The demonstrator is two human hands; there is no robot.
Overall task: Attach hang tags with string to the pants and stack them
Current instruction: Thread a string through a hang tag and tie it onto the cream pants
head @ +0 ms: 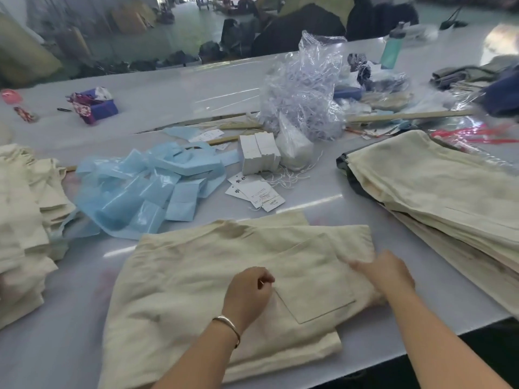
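Observation:
A folded pair of cream pants [196,282] lies flat on the grey table in front of me, patch pocket facing up. My left hand [248,293] rests on the cloth beside the pocket with its fingers curled, and I cannot make out anything in it. My right hand [384,272] is blurred and lies on the right edge of the pants with fingers stretched left. Loose white hang tags [257,193] with string lie just beyond the pants. A block of stacked tags [258,153] stands behind them.
A stack of cream pants [438,197] sits at the right, another pile [25,220] at the left. Light blue plastic bags [146,186] spread left of centre. A clear bag of strings [303,96], a wooden stick [407,115] and a bottle [391,47] lie farther back.

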